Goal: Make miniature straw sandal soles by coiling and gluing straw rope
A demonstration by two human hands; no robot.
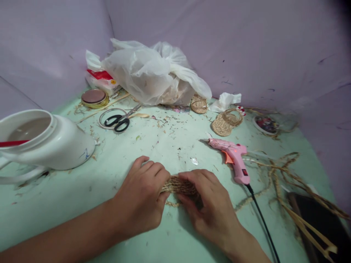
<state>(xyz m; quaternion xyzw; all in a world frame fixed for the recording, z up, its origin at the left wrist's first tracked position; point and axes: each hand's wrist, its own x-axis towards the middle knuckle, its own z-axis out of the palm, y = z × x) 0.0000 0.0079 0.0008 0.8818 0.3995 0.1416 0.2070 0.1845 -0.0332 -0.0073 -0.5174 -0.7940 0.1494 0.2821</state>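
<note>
Between my two hands is a small woven piece of coiled straw rope (179,185), held just above the green tabletop. My left hand (148,191) pinches its left end, fingers on top and thumb below. My right hand (207,204) grips the right end, with the fingers curved over it and the thumb underneath. The fingers hide both ends of the piece. A thin braided strand (172,204) shows below it. Beyond my right hand lies a pink hot glue gun (230,151) on its side, nozzle pointing left.
Black-handled scissors (120,120) lie at the back left beside a white pitcher (74,142). A plastic bag (150,73) stands by the wall. Woven straw pieces (223,122) are at the back right. Loose straw braids (276,175) and a dark flat object (320,223) lie right, near the glue gun's cord (261,215).
</note>
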